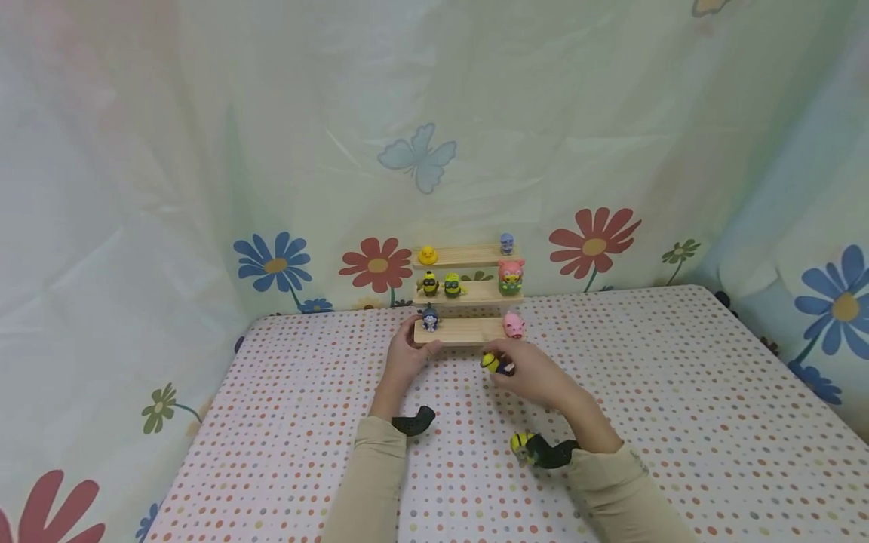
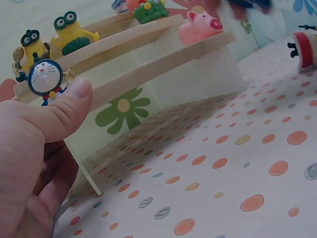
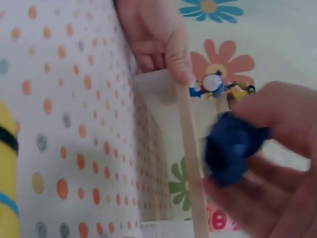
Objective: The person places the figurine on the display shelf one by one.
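Observation:
My left hand [image 1: 405, 354] grips the left end of a three-tier wooden display shelf [image 1: 462, 330], its thumb on the bottom tier's edge. Just above that thumb stands a Doraemon figurine [image 2: 45, 79]. In front of the shelf's right part, my right hand [image 1: 536, 373] pinches a small figurine [image 1: 490, 362] with a yellow head. Its dark blue underside shows blurred in the right wrist view. A pink pig figurine [image 1: 514, 325] sits at the bottom tier's right end. Two yellow Minion figurines [image 1: 452, 285] and a pink-and-green figurine [image 1: 511, 277] occupy the middle tier.
On the top tier are a yellow duck [image 1: 427, 256] and a bluish figurine [image 1: 507, 243]. Another yellow-topped figurine [image 1: 521, 445] is on the dotted tablecloth [image 1: 305, 422], close to my right wrist. A flowered curtain [image 1: 326, 151] hangs behind the shelf.

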The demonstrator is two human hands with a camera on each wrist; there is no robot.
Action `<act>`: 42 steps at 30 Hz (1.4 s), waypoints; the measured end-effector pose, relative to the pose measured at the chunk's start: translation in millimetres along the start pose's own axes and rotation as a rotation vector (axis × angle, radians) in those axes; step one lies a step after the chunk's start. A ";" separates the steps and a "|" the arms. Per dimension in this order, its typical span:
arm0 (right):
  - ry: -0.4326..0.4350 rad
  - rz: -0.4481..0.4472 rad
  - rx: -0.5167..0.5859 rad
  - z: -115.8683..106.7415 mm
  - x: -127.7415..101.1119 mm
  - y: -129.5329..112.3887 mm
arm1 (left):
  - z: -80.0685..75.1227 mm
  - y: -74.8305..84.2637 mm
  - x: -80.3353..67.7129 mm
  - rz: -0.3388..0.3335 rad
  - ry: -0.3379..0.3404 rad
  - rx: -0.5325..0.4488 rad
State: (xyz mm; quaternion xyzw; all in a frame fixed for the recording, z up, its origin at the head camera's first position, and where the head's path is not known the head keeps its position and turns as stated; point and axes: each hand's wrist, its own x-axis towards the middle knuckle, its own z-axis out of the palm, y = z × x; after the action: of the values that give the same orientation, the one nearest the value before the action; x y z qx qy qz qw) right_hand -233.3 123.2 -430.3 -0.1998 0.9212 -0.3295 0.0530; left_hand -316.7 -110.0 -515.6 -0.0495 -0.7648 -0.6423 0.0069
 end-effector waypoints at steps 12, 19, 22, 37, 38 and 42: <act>0.235 0.026 0.387 -5.8 1.1 -3.5 | -3.0 15.5 -6.6 -0.019 -0.044 0.007; 0.231 0.078 0.523 -5.1 1.7 -3.2 | -4.4 34.0 -17.2 -0.023 -0.056 0.017; 0.252 0.057 0.516 -1.0 4.0 -2.7 | -4.6 31.1 -15.5 -0.019 -0.051 0.015; 0.345 0.095 0.538 5.9 7.5 -3.7 | -0.4 0.5 -1.1 0.005 -0.005 0.008; 0.357 0.094 0.508 6.4 7.8 -3.3 | -0.2 0.7 -1.4 0.006 -0.004 0.008; 0.388 0.065 0.409 9.7 9.5 -0.7 | 0.3 0.7 -1.7 0.003 0.001 0.006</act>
State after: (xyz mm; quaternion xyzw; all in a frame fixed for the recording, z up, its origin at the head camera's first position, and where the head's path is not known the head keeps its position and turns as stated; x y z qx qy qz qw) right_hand -239.5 113.2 -437.1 -0.0883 0.8344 -0.5389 -0.0747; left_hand -315.0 -109.7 -515.1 -0.0503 -0.7667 -0.6400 0.0084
